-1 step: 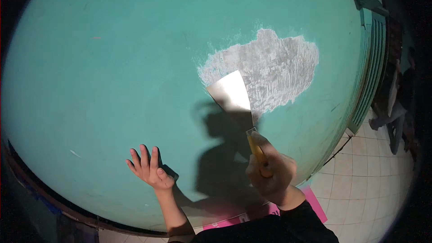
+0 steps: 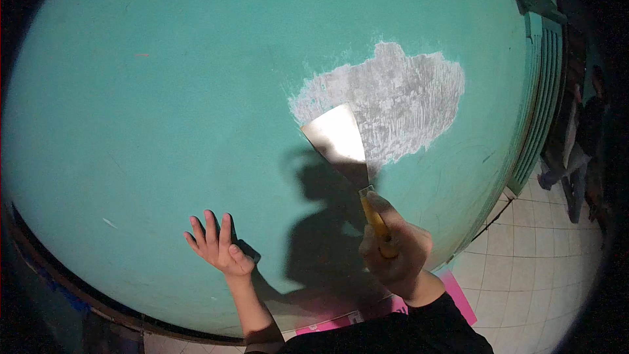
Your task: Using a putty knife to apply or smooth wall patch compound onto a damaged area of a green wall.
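Observation:
My right hand (image 2: 396, 246) grips the yellow handle (image 2: 377, 223) of a putty knife. Its wide metal blade (image 2: 337, 134) lies over the lower left edge of a rough, pale grey patch (image 2: 409, 101) of stripped paint on the green wall (image 2: 164, 124). My left hand (image 2: 219, 246) is open, palm toward the wall with fingers spread, apparently resting on it below and left of the patch. My shadow falls on the wall between my two hands.
A ribbed green moulding (image 2: 537, 111) runs along the right edge of the wall, with dark, indistinct things beyond it above a tiled floor (image 2: 517, 262). A bright pink sheet (image 2: 458, 301) lies at the wall's foot, partly behind my arm. A dark edge curves along the lower left.

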{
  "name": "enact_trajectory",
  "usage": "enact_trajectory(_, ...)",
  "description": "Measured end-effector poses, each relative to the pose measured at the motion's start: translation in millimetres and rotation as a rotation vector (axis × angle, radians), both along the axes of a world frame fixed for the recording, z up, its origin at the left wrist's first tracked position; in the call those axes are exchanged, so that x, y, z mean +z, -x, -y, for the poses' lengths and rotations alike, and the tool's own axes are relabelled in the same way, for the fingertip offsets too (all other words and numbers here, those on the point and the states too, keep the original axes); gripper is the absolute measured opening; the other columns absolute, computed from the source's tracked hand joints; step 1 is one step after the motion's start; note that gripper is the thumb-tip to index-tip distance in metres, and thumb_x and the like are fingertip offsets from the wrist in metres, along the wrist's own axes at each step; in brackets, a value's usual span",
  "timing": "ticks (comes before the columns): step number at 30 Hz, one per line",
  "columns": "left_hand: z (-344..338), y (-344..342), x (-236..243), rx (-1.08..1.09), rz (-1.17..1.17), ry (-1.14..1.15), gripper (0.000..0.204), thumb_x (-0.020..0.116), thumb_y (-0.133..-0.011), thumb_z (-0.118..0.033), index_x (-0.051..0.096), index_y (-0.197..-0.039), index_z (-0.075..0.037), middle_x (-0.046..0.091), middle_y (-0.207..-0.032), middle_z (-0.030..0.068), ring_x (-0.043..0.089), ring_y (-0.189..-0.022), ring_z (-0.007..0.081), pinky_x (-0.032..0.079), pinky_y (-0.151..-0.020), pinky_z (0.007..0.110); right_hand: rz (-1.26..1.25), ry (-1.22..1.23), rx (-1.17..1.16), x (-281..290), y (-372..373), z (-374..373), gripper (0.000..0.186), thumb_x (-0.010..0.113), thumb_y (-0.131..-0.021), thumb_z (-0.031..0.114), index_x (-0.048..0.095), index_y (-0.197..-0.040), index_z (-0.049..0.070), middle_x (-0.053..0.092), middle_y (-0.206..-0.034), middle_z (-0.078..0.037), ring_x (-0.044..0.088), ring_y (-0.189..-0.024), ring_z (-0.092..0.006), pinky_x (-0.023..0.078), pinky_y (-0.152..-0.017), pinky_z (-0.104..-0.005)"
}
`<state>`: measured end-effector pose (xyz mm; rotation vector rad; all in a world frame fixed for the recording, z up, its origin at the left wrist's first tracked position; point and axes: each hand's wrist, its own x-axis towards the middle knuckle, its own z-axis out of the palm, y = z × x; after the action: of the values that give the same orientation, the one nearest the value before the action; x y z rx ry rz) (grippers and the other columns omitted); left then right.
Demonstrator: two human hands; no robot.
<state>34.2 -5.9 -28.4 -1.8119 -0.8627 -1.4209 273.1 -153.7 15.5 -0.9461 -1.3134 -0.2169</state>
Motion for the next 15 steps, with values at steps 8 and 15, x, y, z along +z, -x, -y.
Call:
enact_trajectory(8, 0.2, -1.4, 3.6, 0.004, 0.007, 0.0, 0.049, 0.021, -0.091, -0.029, 0.058, -0.116, -0.009, 0.047, -0.13, 0.0113, 0.032, -0.128, 0.0356, 0.008, -0.107, 0.049, 0.027, -0.005, -0.037, -2.8, -1.2, -2.8, 0.039, 0.056, -0.07, -0.005, 0.056, -0.109, -0.002, 0.051, -0.059, -0.007, 0.051, -0.047, -0.0135, 0.042, -0.048, -0.024)
enact_trajectory(15, 1.9, -2.6, 5.2, -0.001, 0.0, 0.005, 0.049, 0.021, -0.091, -0.03, 0.059, -0.115, -0.009, 0.047, -0.13, 0.0107, 0.032, -0.128, 0.0358, 0.008, -0.107, 0.049, 0.008, -0.041, -0.012, -3.7, -1.9, 1.8, 0.038, 0.057, -0.071, -0.003, 0.056, -0.109, -0.002, 0.055, -0.062, -0.01, 0.056, -0.05, -0.0161, 0.045, -0.05, -0.026)
